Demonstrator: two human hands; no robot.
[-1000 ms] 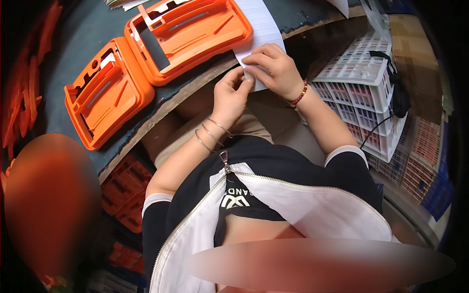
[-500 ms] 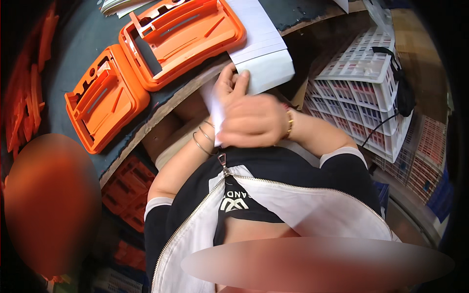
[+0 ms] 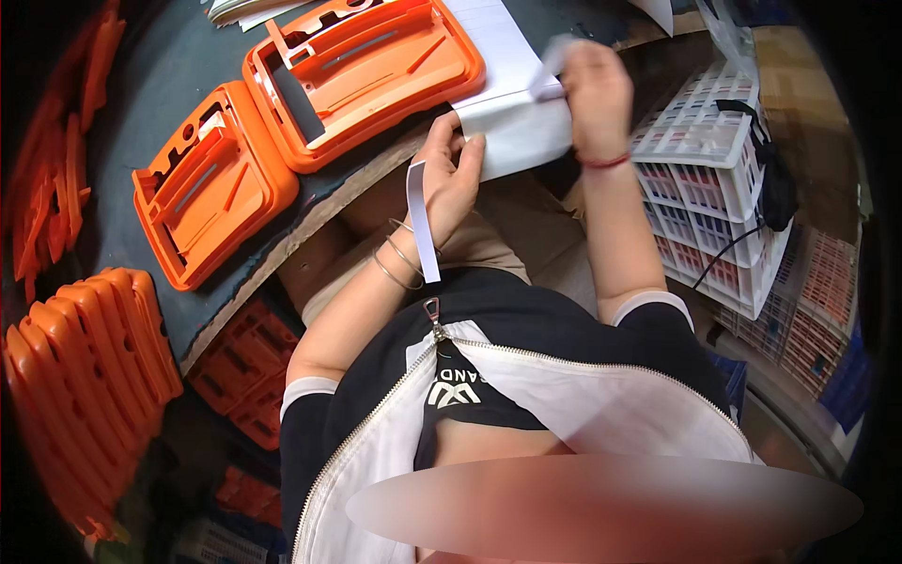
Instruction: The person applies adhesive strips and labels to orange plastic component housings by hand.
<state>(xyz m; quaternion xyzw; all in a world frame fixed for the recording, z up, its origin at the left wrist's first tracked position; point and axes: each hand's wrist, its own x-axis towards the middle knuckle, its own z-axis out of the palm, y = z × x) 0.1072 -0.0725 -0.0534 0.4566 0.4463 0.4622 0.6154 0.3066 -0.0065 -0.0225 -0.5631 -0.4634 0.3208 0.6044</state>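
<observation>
Orange parts, one heap (image 3: 68, 174) at far left on a dark table (image 3: 141, 122), count uncertain; below it, one stack (image 3: 99, 343) of orange parts, nested closely. Paper bundle (image 3: 246, 9), one, at the upper edge. Orange trays, two, side by side: the smaller-looking (image 3: 221, 193), then the larger-looking (image 3: 376, 80), which covers part of the white sheet. Paper strip (image 3: 420, 221), one, hanging against the left hand (image 3: 455, 169); that hand's thumb and fingers pinch the left edge of the white sheet (image 3: 517, 136), which overhangs the table edge (layers not countable). Shirt print (image 3: 456, 387), one pale emblem with letters, inverted, not transcribed. Right hand (image 3: 598, 99), fingers curled, seemingly pinching one pale strip (image 3: 552, 68), both blurred, hiding the sheet's right edge; one red bracelet (image 3: 603, 162). White openwork crates (image 3: 693, 153), one stack, a black cord (image 3: 774, 183) alongside.
</observation>
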